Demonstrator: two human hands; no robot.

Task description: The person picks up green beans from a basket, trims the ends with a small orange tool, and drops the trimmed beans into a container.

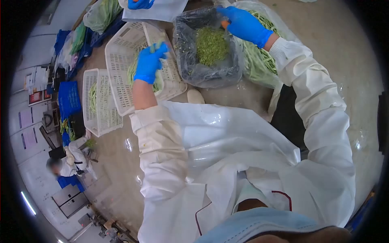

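Observation:
My left hand, in a blue glove, is closed over a white slotted crate, with a bit of pale green stalk at its fingertips. Long green stalks lie in that crate below the hand. My right hand, also gloved in blue, is closed around a small tool with an orange handle; the rest of the tool is blurred. It is above the right rim of a bin lined with dark clear plastic. Finely cut green trimmings are heaped in the bin.
Right of the bin, a clear plastic bag holds more long green stalks. A second white crate stands at the left. Across from me is another person's blue-gloved hand. A person in white is low down at the far left.

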